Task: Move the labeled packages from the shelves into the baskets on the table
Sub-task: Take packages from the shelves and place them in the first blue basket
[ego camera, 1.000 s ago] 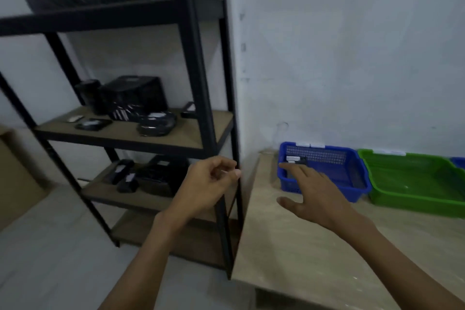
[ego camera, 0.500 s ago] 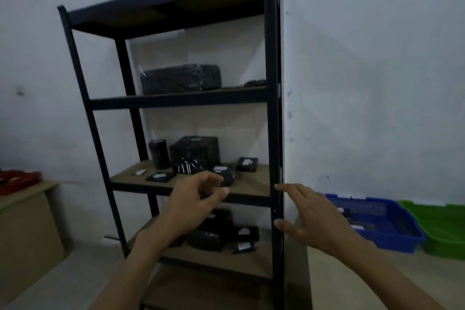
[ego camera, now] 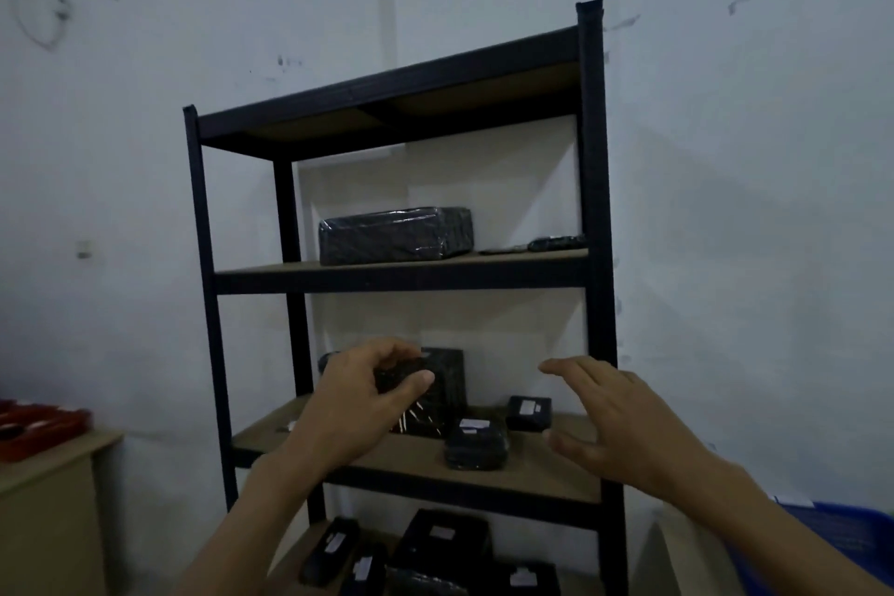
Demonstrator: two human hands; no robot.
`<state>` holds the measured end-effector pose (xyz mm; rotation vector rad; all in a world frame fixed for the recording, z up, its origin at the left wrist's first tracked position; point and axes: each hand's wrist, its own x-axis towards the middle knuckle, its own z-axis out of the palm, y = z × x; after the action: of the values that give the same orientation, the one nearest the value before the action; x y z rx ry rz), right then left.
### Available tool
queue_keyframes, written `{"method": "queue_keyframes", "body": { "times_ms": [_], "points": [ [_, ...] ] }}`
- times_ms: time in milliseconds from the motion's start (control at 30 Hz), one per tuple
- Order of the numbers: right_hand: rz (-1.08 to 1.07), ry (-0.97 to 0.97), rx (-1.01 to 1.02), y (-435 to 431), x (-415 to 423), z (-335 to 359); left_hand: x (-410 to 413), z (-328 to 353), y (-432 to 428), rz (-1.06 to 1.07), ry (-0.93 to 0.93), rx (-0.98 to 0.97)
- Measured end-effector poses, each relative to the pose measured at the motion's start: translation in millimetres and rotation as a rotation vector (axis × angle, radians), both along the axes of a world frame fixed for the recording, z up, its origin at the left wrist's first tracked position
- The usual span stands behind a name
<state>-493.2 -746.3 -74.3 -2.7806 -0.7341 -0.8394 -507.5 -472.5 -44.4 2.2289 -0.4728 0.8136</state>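
Room: white scuffed wall [ego camera: 145, 160] behind a black metal shelf rack [ego camera: 591, 208] with wooden boards.
Upper shelf: long wrapped black package [ego camera: 394, 235] at left; a flat dark item [ego camera: 556, 243] at right, too small to identify.
Middle shelf: tall black box [ego camera: 442, 394] at back; small black box [ego camera: 528, 412] toward the right post; labeled black package [ego camera: 476, 443] near the front edge.
Lower shelf: several labeled black packages [ego camera: 440, 542], partly cut off.
Left hand [ego camera: 358, 407]: raised before the middle shelf, fingers [ego camera: 387, 348] curled, thumb forward; cannot tell whether it grips anything.
Right hand [ego camera: 614, 421]: fingers [ego camera: 571, 365] spread, empty, in front of the right post.
Blue basket [ego camera: 851, 532]: corner visible low right.
Red tray [ego camera: 43, 426]: on a side surface [ego camera: 48, 465], far left.
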Motion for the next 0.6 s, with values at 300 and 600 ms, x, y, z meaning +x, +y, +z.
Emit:
{"method": "queue_keyframes", "body": {
  "times_ms": [300,600],
  "points": [
    [-0.005,-0.102,-0.023,25.9,93.1,43.8,115.4,24.9,12.0,0.034,-0.052,0.129],
    [-0.099,-0.228,-0.097,49.2,181.7,84.2,241.1,50.6,7.8,-0.073,-0.209,0.207]
  ]
}}
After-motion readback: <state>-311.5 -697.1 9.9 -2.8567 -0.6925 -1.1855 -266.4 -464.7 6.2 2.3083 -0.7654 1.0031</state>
